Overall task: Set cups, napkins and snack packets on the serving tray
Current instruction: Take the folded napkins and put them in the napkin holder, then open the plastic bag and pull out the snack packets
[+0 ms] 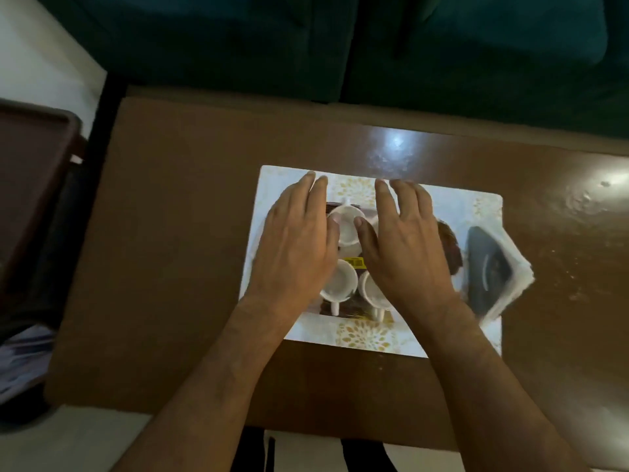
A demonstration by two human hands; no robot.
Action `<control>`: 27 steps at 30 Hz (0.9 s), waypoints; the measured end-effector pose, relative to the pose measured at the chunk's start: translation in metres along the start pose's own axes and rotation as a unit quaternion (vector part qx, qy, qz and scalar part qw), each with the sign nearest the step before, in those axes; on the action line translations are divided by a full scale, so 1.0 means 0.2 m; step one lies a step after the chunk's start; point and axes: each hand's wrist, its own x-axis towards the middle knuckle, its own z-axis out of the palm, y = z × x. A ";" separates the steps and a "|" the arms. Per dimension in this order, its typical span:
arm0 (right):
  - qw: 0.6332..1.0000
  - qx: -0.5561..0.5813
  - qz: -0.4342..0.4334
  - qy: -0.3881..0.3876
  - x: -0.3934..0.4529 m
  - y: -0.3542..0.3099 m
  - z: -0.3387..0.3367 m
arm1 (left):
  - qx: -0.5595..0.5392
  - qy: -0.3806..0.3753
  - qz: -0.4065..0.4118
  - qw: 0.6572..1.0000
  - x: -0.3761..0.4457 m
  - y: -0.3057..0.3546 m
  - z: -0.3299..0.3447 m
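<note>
A white serving tray (452,206) with a gold flower pattern lies on the brown table. On it stand three white cups: a far cup (347,226) and two near ones (340,281) (372,291), resting on a dark snack packet (355,306) with a yellow label. Both my hands hover flat over the cups with fingers spread. My left hand (296,247) and my right hand (405,247) flank the far cup, thumbs at its rim. A stack of white napkins under a dark packet (490,270) lies on the tray's right edge.
The glossy brown table (190,233) has a dark green sofa (374,46) beyond its far edge. A dark brown tray or stool (30,185) stands off the table at the left, with papers (23,359) below it.
</note>
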 end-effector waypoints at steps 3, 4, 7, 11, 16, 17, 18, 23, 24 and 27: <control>0.999 -0.003 -0.035 -0.024 0.04 -0.24 0.04 | 0.018 0.013 -0.020 1.000 -0.03 -0.22 -0.11; 0.998 -0.006 -0.052 -0.031 0.06 -0.34 0.06 | 0.024 0.016 -0.031 0.999 -0.04 -0.31 -0.15; 0.995 -0.017 -0.099 -0.028 0.09 -0.63 0.12 | 0.026 0.022 -0.059 0.998 -0.08 -0.55 -0.27; 0.986 -0.008 -0.157 -0.049 0.12 -1.02 0.22 | 0.037 0.051 -0.100 0.993 -0.19 -0.92 -0.43; 0.974 0.019 -0.202 -0.096 0.12 -1.51 0.34 | 0.040 0.084 -0.159 0.983 -0.33 -1.36 -0.59; 0.971 0.022 -0.218 -0.095 0.11 -1.59 0.36 | 0.041 0.098 -0.166 0.980 -0.36 -1.43 -0.61; 0.967 0.029 -0.236 -0.095 0.11 -1.68 0.39 | 0.041 0.113 -0.177 0.977 -0.39 -1.51 -0.64; 0.943 0.122 -0.287 -0.113 0.09 -2.10 0.57 | 0.053 0.185 -0.256 0.947 -0.54 -1.86 -0.78; 0.938 0.141 -0.292 -0.120 0.09 -2.18 0.61 | 0.052 0.202 -0.279 0.937 -0.57 -1.92 -0.80; 0.925 0.198 -0.278 -0.166 0.11 -2.41 0.70 | 0.069 0.230 -0.340 0.909 -0.65 -2.09 -0.83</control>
